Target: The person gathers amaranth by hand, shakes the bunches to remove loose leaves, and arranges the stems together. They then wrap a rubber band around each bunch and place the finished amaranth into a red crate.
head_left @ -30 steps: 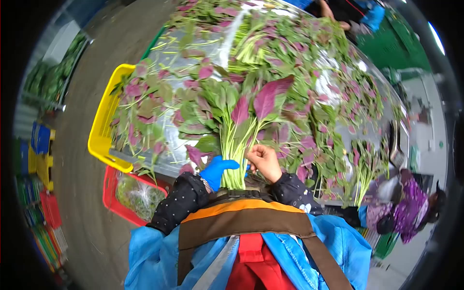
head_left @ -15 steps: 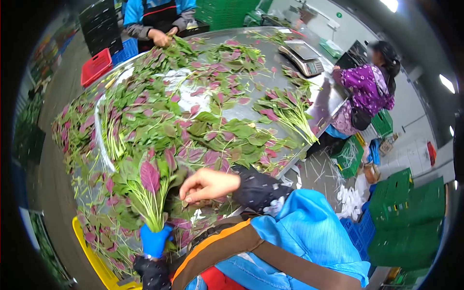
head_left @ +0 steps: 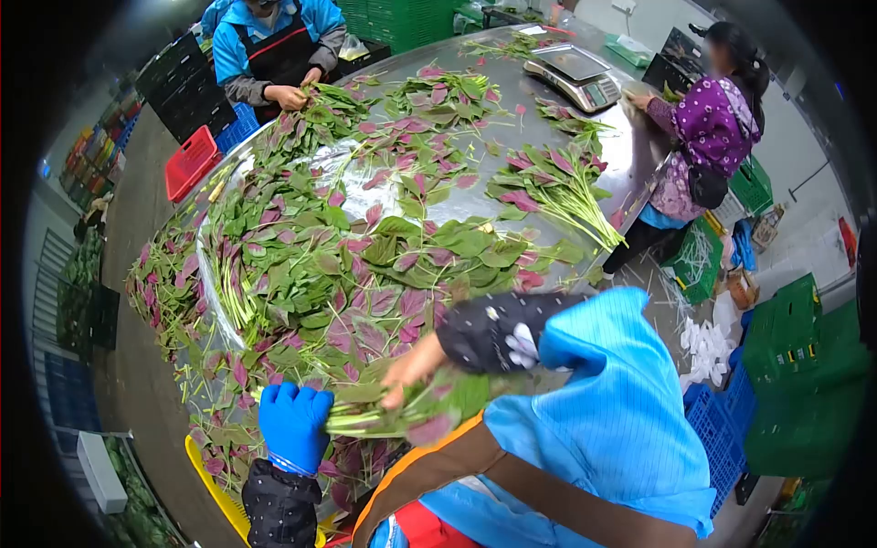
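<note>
My left hand (head_left: 294, 426), in a blue glove, is closed around the stem ends of a bunch of amaranth greens (head_left: 361, 418). The bunch lies sideways, its green and purple leaves pointing right, in front of my apron. Over the leafy part is my bare right hand (head_left: 413, 367), smeared by motion; whether its fingers grip any leaves cannot be made out. Just beyond both hands, a broad heap of loose amaranth (head_left: 301, 265) covers the metal table (head_left: 461, 212). Another amaranth bunch (head_left: 562, 196) lies farther right with its stems toward me.
A digital scale (head_left: 575, 78) stands on the table's far right. One co-worker (head_left: 274, 64) handles greens at the far left; another person (head_left: 708, 128) stands at the right edge. A red crate (head_left: 192, 164), a yellow basket (head_left: 215, 493) and green crates (head_left: 786, 338) surround the table.
The bunch in my left hand has tipped from upright to sideways, leaves now to the right. My right hand has moved slightly right and down, onto the leaves. The view has shifted a little.
</note>
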Demonstrator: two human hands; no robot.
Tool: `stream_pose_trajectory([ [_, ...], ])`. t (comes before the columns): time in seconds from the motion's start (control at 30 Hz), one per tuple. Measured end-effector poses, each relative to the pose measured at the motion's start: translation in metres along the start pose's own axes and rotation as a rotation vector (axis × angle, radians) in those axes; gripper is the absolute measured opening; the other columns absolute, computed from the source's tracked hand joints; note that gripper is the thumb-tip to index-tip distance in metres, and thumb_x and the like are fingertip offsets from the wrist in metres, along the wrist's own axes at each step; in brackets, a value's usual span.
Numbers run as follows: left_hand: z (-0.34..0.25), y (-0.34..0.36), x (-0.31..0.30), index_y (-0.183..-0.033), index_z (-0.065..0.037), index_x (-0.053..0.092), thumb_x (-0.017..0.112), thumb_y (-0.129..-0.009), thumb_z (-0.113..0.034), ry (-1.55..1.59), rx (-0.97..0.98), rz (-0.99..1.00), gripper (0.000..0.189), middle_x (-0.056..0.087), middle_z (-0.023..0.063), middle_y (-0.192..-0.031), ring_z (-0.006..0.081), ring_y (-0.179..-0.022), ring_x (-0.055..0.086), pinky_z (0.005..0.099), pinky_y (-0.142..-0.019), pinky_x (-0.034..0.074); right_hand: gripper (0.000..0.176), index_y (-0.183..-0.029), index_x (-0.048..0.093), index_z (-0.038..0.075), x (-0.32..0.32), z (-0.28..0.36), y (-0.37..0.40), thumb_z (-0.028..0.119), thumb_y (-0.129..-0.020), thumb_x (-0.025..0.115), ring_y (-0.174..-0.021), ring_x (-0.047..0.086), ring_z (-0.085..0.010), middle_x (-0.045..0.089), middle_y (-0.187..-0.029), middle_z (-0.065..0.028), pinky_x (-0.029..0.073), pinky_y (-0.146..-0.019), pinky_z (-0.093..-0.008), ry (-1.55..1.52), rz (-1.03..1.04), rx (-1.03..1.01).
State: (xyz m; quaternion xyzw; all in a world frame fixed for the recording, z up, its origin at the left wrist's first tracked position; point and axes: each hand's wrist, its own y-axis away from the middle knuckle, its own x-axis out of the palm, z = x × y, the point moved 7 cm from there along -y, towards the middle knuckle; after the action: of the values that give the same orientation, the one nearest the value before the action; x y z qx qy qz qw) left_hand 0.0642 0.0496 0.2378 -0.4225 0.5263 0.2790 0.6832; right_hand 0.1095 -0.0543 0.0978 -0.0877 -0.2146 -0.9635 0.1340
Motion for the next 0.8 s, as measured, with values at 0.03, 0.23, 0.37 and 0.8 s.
stream_pose_trajectory([
  [0.03,0.002,-0.001,0.004,-0.078,-0.014,0.054,0.060,-0.055,-0.005,-0.007,-0.016,-0.003,0.026,0.047,0.0027,-0.066,0.0235,-0.067,0.048,0.0373,-0.065,0.037,0.080,-0.131,0.035,-0.005,0.004,-0.012,0.002,0.050,-0.079,0.063,-0.117,0.040,-0.0179,0.043,-0.130,-0.0139,0.034,-0.098,-0.0334,-0.080,0.029,-0.155],
  [0.23,0.002,0.011,0.020,-0.078,-0.015,0.054,0.060,-0.050,-0.005,0.019,-0.028,0.029,0.030,0.048,0.0022,-0.067,0.0233,-0.070,0.050,0.0372,-0.065,0.038,0.095,-0.132,0.029,-0.006,0.032,-0.022,-0.008,0.036,-0.064,0.081,-0.122,0.038,-0.0235,0.039,-0.133,-0.0197,0.032,-0.100,-0.0322,-0.049,-0.152,-0.245],
  [0.37,0.006,0.020,0.023,-0.080,-0.015,0.055,0.061,-0.051,-0.007,0.045,-0.026,-0.068,0.031,0.051,0.0019,-0.070,0.0235,-0.073,0.051,0.0378,-0.069,0.039,0.081,-0.126,0.039,-0.001,0.030,-0.001,-0.004,0.029,-0.064,0.081,-0.109,0.050,-0.0209,0.053,-0.120,-0.0152,0.039,-0.092,-0.0328,0.101,-0.186,-0.159],
  [0.8,0.055,0.040,0.041,-0.092,-0.015,0.061,0.064,-0.061,-0.007,-0.011,-0.319,-0.053,0.032,0.061,0.0080,-0.104,0.0321,-0.110,0.051,0.0469,-0.096,0.034,0.069,-0.111,0.053,0.002,0.020,0.020,0.015,0.032,-0.054,0.077,-0.074,0.062,-0.0321,0.062,-0.073,-0.0166,0.047,-0.065,-0.0404,0.648,-0.605,0.074],
])
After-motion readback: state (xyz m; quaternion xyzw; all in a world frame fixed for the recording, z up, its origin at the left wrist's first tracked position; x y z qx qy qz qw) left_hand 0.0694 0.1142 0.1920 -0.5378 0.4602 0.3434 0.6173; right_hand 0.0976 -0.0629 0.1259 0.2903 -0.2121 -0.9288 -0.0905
